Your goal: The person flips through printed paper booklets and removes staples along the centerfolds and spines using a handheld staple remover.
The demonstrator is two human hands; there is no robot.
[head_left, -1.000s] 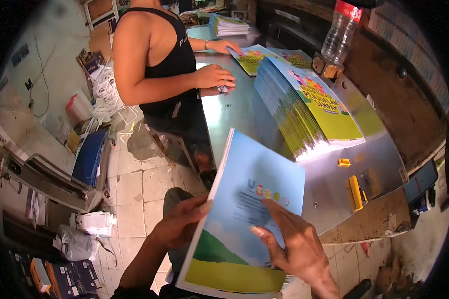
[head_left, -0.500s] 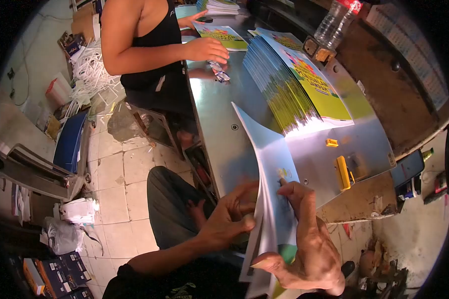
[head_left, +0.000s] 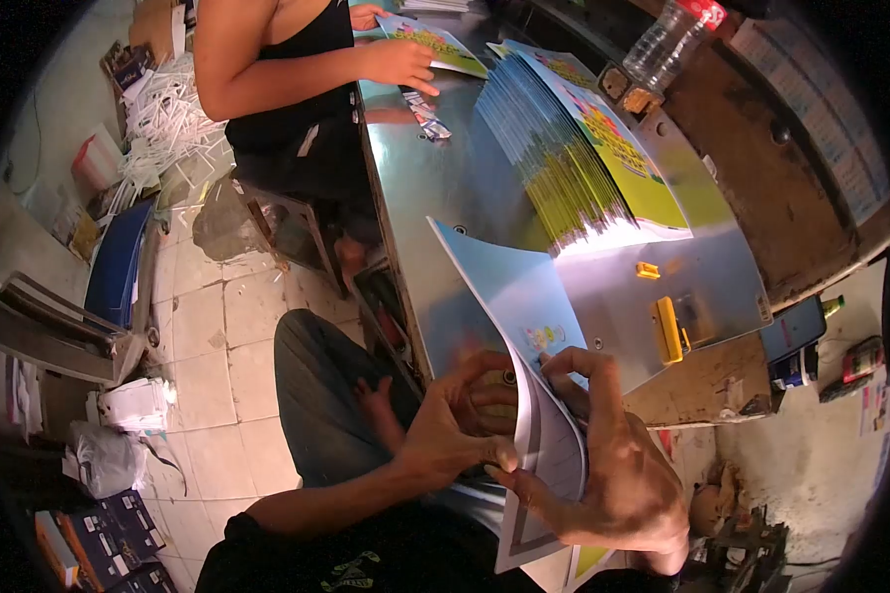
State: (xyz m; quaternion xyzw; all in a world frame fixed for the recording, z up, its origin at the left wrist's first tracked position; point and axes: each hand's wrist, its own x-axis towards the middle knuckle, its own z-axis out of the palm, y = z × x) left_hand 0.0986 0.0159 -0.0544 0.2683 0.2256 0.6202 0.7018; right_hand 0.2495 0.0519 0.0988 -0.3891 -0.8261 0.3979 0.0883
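Observation:
A thin booklet point(head_left: 509, 282) with a light blue cover stands bent over the near edge of the metal-topped table, its lined inner pages point(head_left: 552, 450) facing me. My left hand point(head_left: 465, 420) is closed on the booklet's left edge, thumb against the pages. My right hand point(head_left: 618, 479) grips it from the right, with fingers on the blue cover and the thumb pressing the pages near my left thumb. A tall fanned stack of similar booklets point(head_left: 574, 148), blue and yellow-green, lies on the table beyond.
On the metal table point(head_left: 435, 203) lie a yellow plastic tool point(head_left: 667, 331) and a small yellow piece point(head_left: 648, 270). A clear bottle point(head_left: 667, 44) stands at the back right. Another person's hand point(head_left: 400, 64) is over a booklet point(head_left: 435, 44) at the far left. A phone point(head_left: 793, 331) rests at the right.
The booklet has bent open so its lined inner pages face me. My right thumb has moved in to the pages beside my left thumb. The other person's booklet has tilted up slightly.

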